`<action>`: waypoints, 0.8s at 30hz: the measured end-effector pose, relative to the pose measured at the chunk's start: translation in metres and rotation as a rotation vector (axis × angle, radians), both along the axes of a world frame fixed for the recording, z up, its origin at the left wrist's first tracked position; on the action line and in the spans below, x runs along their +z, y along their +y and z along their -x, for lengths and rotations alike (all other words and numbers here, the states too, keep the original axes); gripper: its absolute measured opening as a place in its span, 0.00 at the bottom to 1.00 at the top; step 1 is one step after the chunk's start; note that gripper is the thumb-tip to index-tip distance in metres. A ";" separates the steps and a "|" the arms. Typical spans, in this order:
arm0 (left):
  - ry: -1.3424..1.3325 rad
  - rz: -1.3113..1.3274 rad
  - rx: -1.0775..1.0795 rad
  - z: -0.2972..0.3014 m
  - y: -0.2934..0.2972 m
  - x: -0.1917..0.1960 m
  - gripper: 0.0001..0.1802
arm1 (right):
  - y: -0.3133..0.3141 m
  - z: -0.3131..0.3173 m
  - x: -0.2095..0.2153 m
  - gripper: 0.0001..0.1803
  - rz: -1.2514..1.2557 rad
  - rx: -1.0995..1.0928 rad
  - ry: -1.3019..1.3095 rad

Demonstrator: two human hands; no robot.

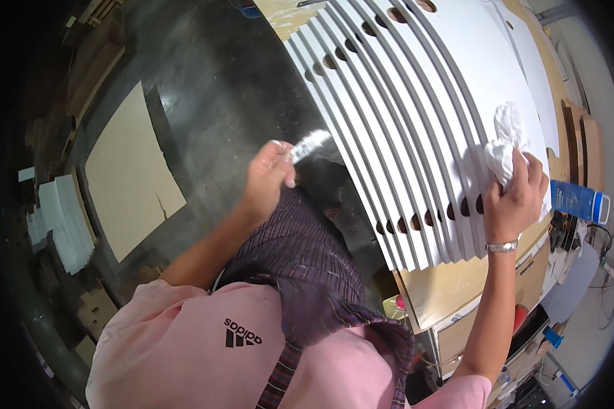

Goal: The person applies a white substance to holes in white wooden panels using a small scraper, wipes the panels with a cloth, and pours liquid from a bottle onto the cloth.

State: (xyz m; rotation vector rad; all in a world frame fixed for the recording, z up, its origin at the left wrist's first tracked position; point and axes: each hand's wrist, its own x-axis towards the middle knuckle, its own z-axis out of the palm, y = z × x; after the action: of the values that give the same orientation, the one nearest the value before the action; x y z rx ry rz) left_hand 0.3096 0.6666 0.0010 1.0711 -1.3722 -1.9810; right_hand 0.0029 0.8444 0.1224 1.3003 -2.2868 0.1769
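Note:
My left hand [271,168] is closed on a short, flat, whitish strip-like tool [308,146]. The tool has dark marks near my fingers and a pale, blurred far end, so its exact kind cannot be made out. It points toward the left edges of the white panels [402,136], which lie overlapped like steps on the table, their grey edges showing. Dark round or half-round cutouts run along them in two rows. My right hand [518,191] grips a crumpled white cloth [503,158] and presses it on the topmost panel, near its right side.
A wooden worktable [433,293] bears the panels. Right of my right hand lies a blue plastic bottle [578,202], with tools and cables beyond. A beige board [135,174] lies on the dark floor to the left, beside a stack of white pieces [67,221].

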 end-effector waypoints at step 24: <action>-0.060 0.090 0.010 0.008 0.000 -0.045 0.04 | 0.003 0.008 -0.001 0.30 -0.085 0.075 -0.086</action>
State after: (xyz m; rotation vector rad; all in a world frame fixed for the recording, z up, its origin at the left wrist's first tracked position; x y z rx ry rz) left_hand 0.3018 0.6663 -0.0438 1.1021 -1.4705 -1.8752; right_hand -0.0053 0.8476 0.1210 1.4487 -2.3408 0.1660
